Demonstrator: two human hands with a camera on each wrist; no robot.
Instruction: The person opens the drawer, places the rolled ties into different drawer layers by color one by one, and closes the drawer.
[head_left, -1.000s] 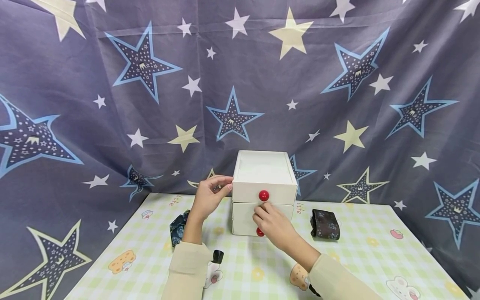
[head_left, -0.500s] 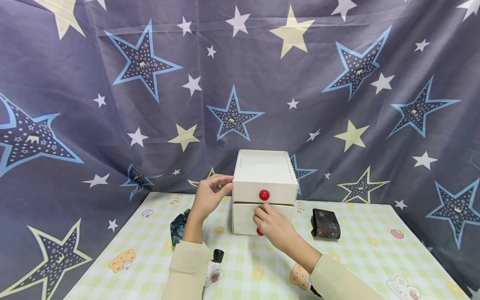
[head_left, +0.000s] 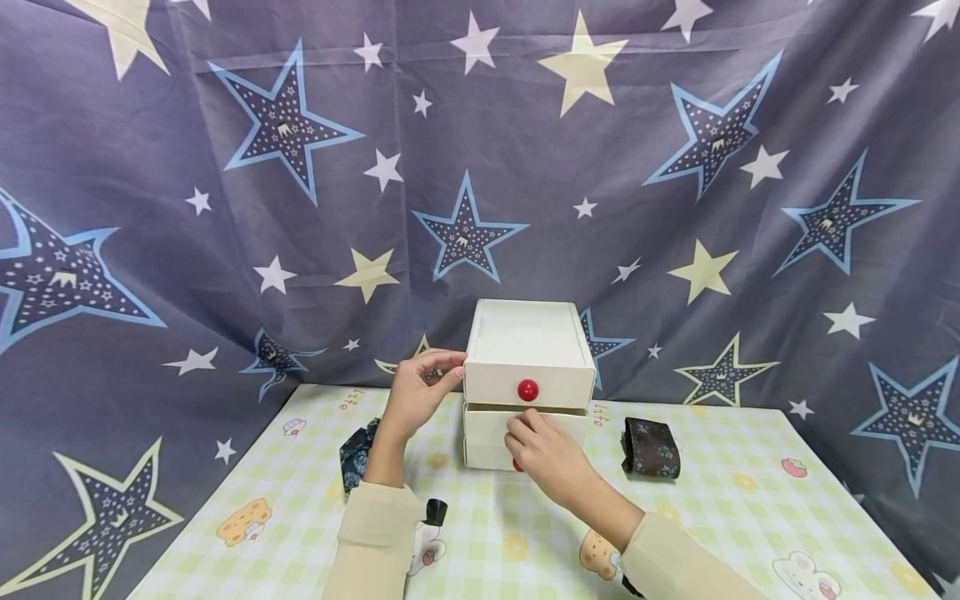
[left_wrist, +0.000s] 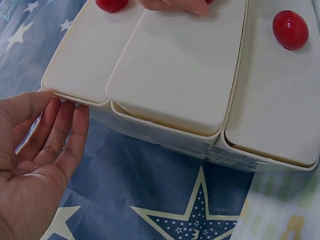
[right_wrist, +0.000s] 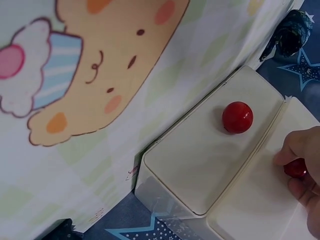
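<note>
Right wrist: right hand [head_left: 551, 454] pinches middle knob [right_wrist: 295, 169] of drawer unit [head_left: 532, 337]; head: left hand [head_left: 417, 398], fingers extended, touches unit's left edge.

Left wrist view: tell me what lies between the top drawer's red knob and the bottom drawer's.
The middle drawer, with the right hand on its red knob, lies between the top knob and bottom knob, as the left wrist view shows.

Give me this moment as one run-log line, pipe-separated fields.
left hand: touching side of white boxy plastic cabinet | right hand: pinching round, glossy red knob of white plastic middle drawer | drawer state: slightly open
</note>
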